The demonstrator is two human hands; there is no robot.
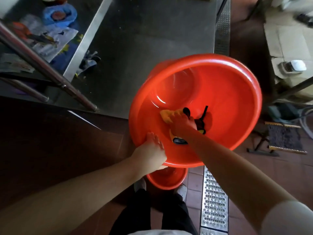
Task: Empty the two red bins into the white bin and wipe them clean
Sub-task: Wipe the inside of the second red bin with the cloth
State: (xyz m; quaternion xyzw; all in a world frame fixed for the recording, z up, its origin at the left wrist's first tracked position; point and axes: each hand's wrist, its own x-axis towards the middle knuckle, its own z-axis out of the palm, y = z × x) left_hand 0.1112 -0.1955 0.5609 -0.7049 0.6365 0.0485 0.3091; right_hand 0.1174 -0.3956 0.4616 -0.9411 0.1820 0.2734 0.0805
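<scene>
**Red bin tilted up over the steel counter, cloth working inside**

The left hand (151,150) gripped the near rim of the big red bin (228,99), fingers curled over the edge, holding it tipped toward the camera. Inside, the right hand (183,123) clutched a yellow-and-black cloth (166,117), pressed against the bin's inner wall. A second red bin (166,179) sat on the floor just beside the person's shoes (181,190). Behind the tilted bin stretched a stainless steel counter (144,39), dull and speckled. Far left, a lower shelf (50,41) held papers and a blue bag. Near right, a perforated metal drain grate (214,200) ran through red floor tiles (288,167).
</scene>
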